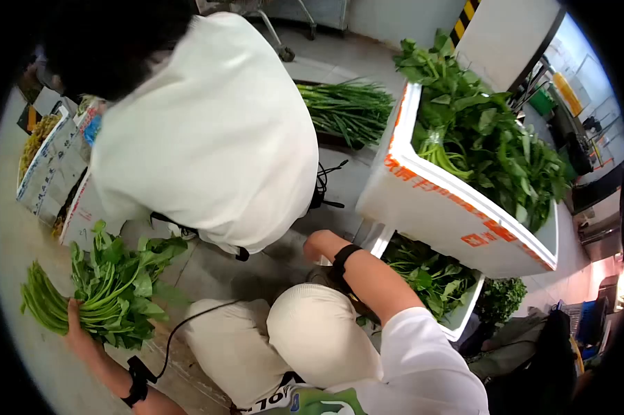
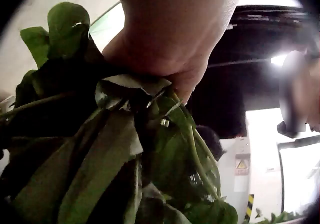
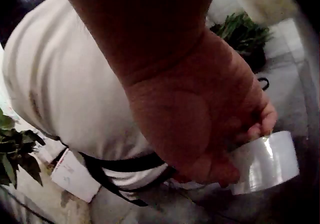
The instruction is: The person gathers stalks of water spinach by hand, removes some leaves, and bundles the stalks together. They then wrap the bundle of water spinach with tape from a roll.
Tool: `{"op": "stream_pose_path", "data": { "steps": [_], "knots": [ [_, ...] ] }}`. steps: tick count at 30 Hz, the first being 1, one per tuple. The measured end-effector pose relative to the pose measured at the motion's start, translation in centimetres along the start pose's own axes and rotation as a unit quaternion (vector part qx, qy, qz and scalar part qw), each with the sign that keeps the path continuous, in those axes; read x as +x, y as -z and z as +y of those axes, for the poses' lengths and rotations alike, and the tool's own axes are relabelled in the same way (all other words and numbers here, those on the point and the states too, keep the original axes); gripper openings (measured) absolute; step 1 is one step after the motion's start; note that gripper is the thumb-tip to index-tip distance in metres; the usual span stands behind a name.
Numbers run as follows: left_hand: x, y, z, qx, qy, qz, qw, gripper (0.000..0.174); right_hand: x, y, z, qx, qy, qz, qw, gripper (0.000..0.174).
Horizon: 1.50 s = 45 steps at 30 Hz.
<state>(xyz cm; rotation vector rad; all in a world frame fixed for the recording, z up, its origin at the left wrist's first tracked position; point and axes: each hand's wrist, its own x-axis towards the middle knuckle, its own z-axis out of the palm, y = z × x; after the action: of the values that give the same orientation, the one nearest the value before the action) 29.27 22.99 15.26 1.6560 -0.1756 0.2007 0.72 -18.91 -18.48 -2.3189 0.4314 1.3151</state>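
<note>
At the lower left of the head view, my left hand (image 1: 75, 324) grips a bunch of leafy greens (image 1: 122, 287) round its stems. Cut stem ends point left and the broad leaves spread right. Leaves (image 2: 100, 164) fill much of the left wrist view and hide most of those fingers. My right hand (image 1: 324, 247) is held low over the floor, in front of my knees. Its curled fingers and thumb hold a roll of clear tape (image 3: 267, 161), best seen in the right wrist view.
Another person in a white shirt (image 1: 215, 131) bends over close ahead. A white foam box (image 1: 450, 207) piled with greens stands at the right, above a lower box of greens (image 1: 429, 277). Long green stalks (image 1: 346, 107) lie behind. A black cable (image 1: 177, 332) runs from my left wrist.
</note>
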Motion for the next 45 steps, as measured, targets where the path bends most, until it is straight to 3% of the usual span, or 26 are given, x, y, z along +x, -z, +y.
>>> {"op": "stream_pose_path", "data": {
  "steps": [2,3,5,7,9,11,13,15,17,18,20,21,22,24,25,27,29,30,31,32,33,34,35,37,39,45],
  "knots": [
    [-0.4,1.2,1.9,0.006,-0.021,-0.002,1.000,0.024,2.4,-1.1,1.3,-0.054,0.042,-0.010,0.998,0.030],
    [-0.6,1.8,2.9,0.025,-0.042,-0.004,0.999,0.024,-1.6,-0.3,0.3,-0.060,0.034,-0.003,0.998,0.030],
    [-1.6,3.6,4.3,-0.021,-0.068,0.000,0.997,0.025,-11.4,0.4,-2.3,0.002,-0.025,0.113,0.993,0.036],
    [-2.3,5.4,5.6,-0.035,-0.146,-0.029,0.988,0.031,-18.8,1.4,-4.0,-0.024,-0.049,0.112,0.992,0.038],
    [-3.4,6.3,6.7,-0.069,-0.160,-0.029,0.984,0.027,-23.2,0.9,-3.7,0.018,-0.050,0.135,0.989,0.035],
    [-4.7,6.7,7.8,-0.103,-0.176,-0.030,0.979,0.024,-32.2,0.7,-6.4,0.116,-0.091,0.256,0.955,0.032],
    [-6.2,6.5,9.0,-0.155,-0.213,-0.074,0.962,0.024,-36.4,-0.5,-6.5,0.141,-0.051,0.343,0.927,0.026],
    [-7.6,5.7,9.4,-0.235,-0.193,-0.091,0.948,0.023,-40.6,-2.5,-6.6,0.195,0.043,0.459,0.865,0.024],
    [-7.9,5.6,9.3,-0.306,-0.166,-0.114,0.930,0.022,-45.2,-4.1,-8.7,0.223,0.010,0.481,0.848,0.019],
    [-7.9,5.3,9.8,-0.319,-0.196,-0.209,0.903,0.021,-46.8,-5.1,-9.2,0.245,-0.016,0.502,0.830,0.015],
    [-8.8,4.1,10.5,-0.339,-0.223,-0.336,0.850,0.021,-48.2,-8.2,-9.1,0.281,0.002,0.539,0.794,0.015],
    [-10.6,2.4,11.6,-0.340,-0.217,-0.349,0.846,0.021,-48.9,-10.0,-9.1,0.310,0.029,0.576,0.756,0.015],
    [-12.6,0.8,12.5,-0.413,-0.169,-0.342,0.827,0.024,-49.8,-11.9,-9.1,0.392,0.097,0.613,0.679,0.014],
    [-16.6,-2.9,14.0,-0.517,-0.121,-0.348,0.773,0.029,-51.3,-14.3,-9.6,0.457,0.134,0.627,0.617,0.014],
    [-18.0,-4.7,14.9,-0.475,-0.175,-0.372,0.778,0.029,-52.0,-15.3,-10.1,0.500,0.147,0.629,0.577,0.014],
    [-20.5,-6.9,15.8,-0.422,-0.215,-0.417,0.776,0.024,-52.8,-17.1,-10.2,0.489,0.152,0.655,0.556,0.017],
    [-22.1,-8.8,16.0,-0.348,-0.248,-0.472,0.771,0.020,-53.4,-18.1,-10.7,0.526,0.163,0.687,0.475,0.021],
    [-22.1,-9.9,16.5,-0.288,-0.267,-0.557,0.732,0.019,-53.6,-18.8,-10.4,0.534,0.168,0.696,0.450,0.025],
    [-24.9,-10.7,16.5,-0.267,-0.174,-0.515,0.796,0.025,-53.6,-19.3,-10.2,0.536,0.170,0.695,0.447,0.025],
    [-26.3,-12.1,16.5,-0.331,-0.009,-0.553,0.764,0.029,-53.6,-19.6,-10.0,0.563,0.198,0.693,0.405,0.025],
    [-28.9,-13.0,17.9,-0.250,-0.142,-0.560,0.777,0.033,-53.6,-20.0,-9.7,0.587,0.227,0.687,0.362,0.025],
    [-30.5,-14.6,17.9,-0.211,-0.181,-0.575,0.769,0.034,-53.1,-20.6,-8.9,0.593,0.237,0.682,0.356,0.027],
    [-32.0,-16.1,17.6,-0.198,-0.157,-0.597,0.761,0.035,-52.8,-20.7,-8.3,0.594,0.243,0.681,0.352,0.027],
    [-35.1,-18.1,18.4,-0.192,-0.141,-0.654,0.718,0.031,-52.0,-20.8,-7.4,0.619,0.276,0.674,0.294,0.029],
    [-37.0,-20.4,17.5,-0.171,-0.171,-0.679,0.693,0.028,-51.6,-20.9,-6.8,0.635,0.298,0.656,0.279,0.032],
    [-40.2,-22.8,16.6,-0.109,-0.182,-0.710,0.672,0.032,-49.8,-21.6,-4.5,0.589,0.358,0.639,0.341,0.046]
  ]
}}
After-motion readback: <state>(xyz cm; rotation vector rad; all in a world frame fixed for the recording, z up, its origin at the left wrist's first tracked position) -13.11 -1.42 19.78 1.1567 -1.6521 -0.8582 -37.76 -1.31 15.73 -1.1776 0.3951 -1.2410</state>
